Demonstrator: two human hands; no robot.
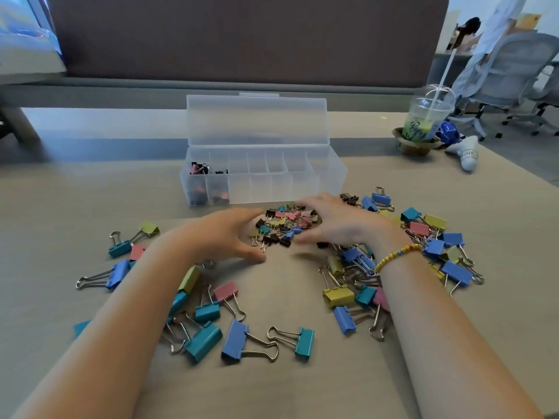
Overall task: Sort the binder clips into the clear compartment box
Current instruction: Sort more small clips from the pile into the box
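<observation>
- Head view: the clear compartment box (263, 179) sits on the table (90, 192) with its long axis running left to right, parallel to the far table edge; its lid (257, 120) stands open and upright behind it.
- Only the two leftmost compartments (208, 182) hold small clips, black and pink; the compartments to the right show none.
- A heap of small binder clips (282, 223) lies just in front of the box's front wall, between the two hands.
- The left hand (233, 234) rests at the heap's left side, fingers loosely curved and thumb apart, cupping the heap rather than pinching any clip.
- The right hand (335, 220) lies at the heap's right side, fingers spread and relaxed over the clips; the fingertips are blurred, so a pinch cannot be ruled out. A yellow bead bracelet (396, 255) circles that wrist.
- Large binder clips (239, 343) in blue, teal, pink and yellow are strewn under and outside both forearms, their wire handles pointing every way.
- Bare tabletop lies between the forearms and to the left of the box.
- A plastic cup with a straw (429, 119) stands at the far right, well apart from the box.
</observation>
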